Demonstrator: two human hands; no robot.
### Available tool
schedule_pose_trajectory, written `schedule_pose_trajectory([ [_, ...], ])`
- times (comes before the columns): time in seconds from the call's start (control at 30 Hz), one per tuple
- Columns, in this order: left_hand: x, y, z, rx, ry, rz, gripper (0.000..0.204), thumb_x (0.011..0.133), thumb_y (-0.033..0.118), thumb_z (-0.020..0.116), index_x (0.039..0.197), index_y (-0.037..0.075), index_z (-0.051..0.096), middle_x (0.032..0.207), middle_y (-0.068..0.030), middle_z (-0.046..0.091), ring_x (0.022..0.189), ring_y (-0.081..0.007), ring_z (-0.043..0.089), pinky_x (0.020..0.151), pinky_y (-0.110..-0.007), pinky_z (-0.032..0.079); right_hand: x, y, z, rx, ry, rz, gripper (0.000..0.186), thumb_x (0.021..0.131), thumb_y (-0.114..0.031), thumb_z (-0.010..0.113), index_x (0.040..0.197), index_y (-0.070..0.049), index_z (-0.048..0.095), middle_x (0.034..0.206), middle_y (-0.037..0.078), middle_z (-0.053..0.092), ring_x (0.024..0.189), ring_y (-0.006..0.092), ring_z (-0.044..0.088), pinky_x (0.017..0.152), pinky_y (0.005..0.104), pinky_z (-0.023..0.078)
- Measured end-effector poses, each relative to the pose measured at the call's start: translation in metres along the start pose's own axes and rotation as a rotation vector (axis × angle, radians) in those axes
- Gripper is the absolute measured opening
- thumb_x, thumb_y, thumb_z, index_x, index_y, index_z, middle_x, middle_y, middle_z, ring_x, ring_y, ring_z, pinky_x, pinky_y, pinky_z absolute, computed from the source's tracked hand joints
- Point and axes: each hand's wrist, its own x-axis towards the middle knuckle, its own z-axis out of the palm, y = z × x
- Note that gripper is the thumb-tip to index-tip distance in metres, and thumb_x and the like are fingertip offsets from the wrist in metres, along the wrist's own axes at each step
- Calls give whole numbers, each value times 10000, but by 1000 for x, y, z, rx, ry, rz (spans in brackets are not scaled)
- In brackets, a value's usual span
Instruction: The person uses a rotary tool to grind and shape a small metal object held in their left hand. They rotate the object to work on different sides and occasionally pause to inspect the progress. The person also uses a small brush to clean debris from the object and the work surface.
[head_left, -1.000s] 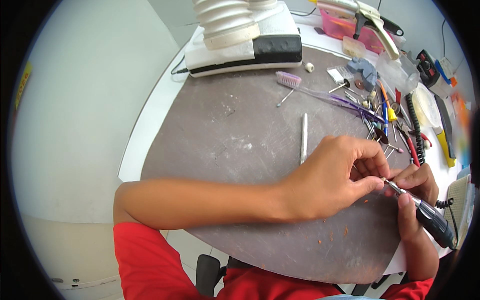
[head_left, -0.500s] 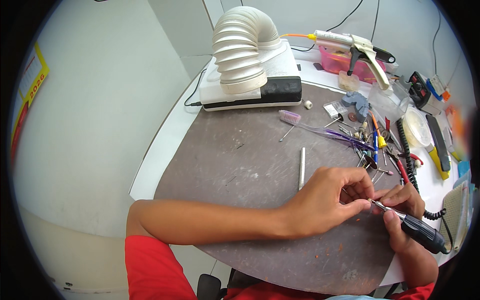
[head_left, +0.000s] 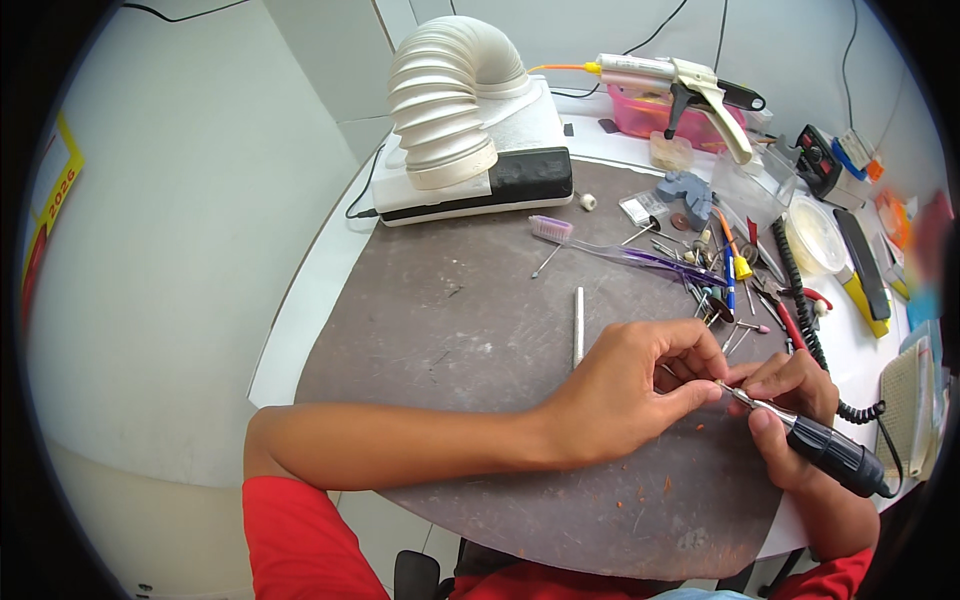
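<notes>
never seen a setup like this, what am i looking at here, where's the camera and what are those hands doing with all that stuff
There is no robot here: these are a person's own bare hands. A wide fisheye camera worn on the head looks down, so straight edges bend. The right hand holds a dark pen-shaped rotary tool. The left hand has its fingertips at the tool's tip; anything pinched there is too small to tell. On the brown work surface lie a metal rod, a purple toothbrush and scattered small bits. Behind stands a white box with a ribbed hose.
</notes>
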Motion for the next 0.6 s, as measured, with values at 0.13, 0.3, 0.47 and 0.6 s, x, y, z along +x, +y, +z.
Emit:
schedule_pose_trajectory([
  [0.13, 0, 2, 0, 25, -6, 3, 105, 892, 33, 636, 985, -5, 606, 931, -38, 646, 902, -83, 606, 823, -254, 495, -1, -3, 0, 27, 33, 67, 167, 830, -101, 624, 899, 7, 518, 778, 132, 602, 873, 278, 688, 817, 386, 538],
  [0.3, 0, 1, 0, 13, -11, 10, 123, 894, 36, 635, 1007, -3, 607, 933, -40, 648, 903, -83, 606, 823, -250, 494, -1, -4, 3, 47, 40, 66, 171, 832, -96, 627, 900, 12, 514, 773, 137, 614, 840, 260, 688, 839, 400, 539],
  [0.47, 0, 0, 1, -20, -3, 16, 148, 901, 40, 628, 1039, -9, 618, 950, -51, 659, 902, -89, 611, 818, -257, 501, 1, -3, 3, -31, 20, 0, 176, 830, -100, 629, 896, 17, 515, 759, 140, 623, 792, 235, 684, 871, 422, 536],
  [0.6, 0, 0, 0, -1, -7, 6, 140, 902, 39, 626, 1033, -12, 628, 956, -55, 663, 904, -93, 613, 816, -259, 504, -1, -2, 3, -8, 41, 9, 180, 827, -102, 633, 893, 18, 518, 758, 144, 624, 806, 243, 687, 868, 418, 536],
])
